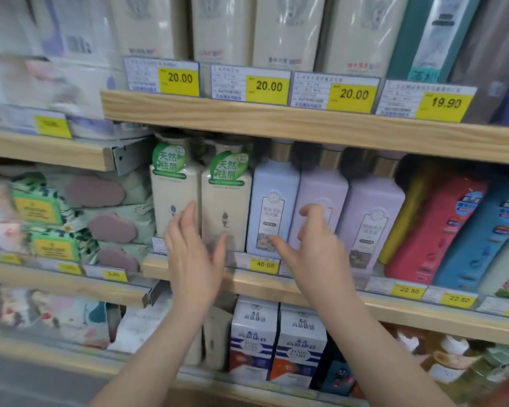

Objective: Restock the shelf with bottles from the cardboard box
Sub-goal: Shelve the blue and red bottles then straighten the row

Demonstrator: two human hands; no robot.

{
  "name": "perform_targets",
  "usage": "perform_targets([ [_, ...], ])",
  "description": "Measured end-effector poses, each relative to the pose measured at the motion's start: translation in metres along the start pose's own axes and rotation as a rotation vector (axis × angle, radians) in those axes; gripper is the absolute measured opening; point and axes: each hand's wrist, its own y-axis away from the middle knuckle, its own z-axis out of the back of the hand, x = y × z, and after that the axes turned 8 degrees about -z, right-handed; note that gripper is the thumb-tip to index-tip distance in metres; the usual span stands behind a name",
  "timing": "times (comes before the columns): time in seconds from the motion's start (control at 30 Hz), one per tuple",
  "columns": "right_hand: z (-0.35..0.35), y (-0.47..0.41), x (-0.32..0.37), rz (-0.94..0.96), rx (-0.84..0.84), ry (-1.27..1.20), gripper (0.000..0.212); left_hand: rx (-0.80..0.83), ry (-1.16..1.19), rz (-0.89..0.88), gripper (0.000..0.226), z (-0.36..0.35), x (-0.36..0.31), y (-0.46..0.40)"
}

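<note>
Left hand [193, 254]: grip spread wide, nothing held; raised before the cream bottles [226, 201]
Right hand [318, 245]: grip loosely open, empty; before the lilac bottles [321, 201]
Shelf [276, 284]: bottles are stood upright, labels forward
Cardboard box: not seen
Method: fronts are to be aligned at the edge; gaps closed

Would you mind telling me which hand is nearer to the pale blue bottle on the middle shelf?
Right. The right hand has its thumb in front of the pale blue bottle, at its lower label. The left hand is further left, in front of the cream bottles.
</note>
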Motion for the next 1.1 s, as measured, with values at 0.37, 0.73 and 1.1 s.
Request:
perform_targets([
  [0.37, -0.067, -0.038, 0.084, 0.180, -0.029, 0.106, 0.099, 0.135, -0.057, 0.077, 0.106, 0.014, 0.063, -0.020],
  [0.73, -0.077, -0.046, 0.094, 0.103, -0.046, 0.108, 0.088, 0.100, -0.079, 0.085, 0.114, 0.012, 0.065, -0.023],
  [1.1, -0.085, -0.052, 0.092, 0.103, -0.066, 0.079, 0.086, 0.173, 0.022, 0.133, 0.113, 0.011, 0.059, -0.034],
])
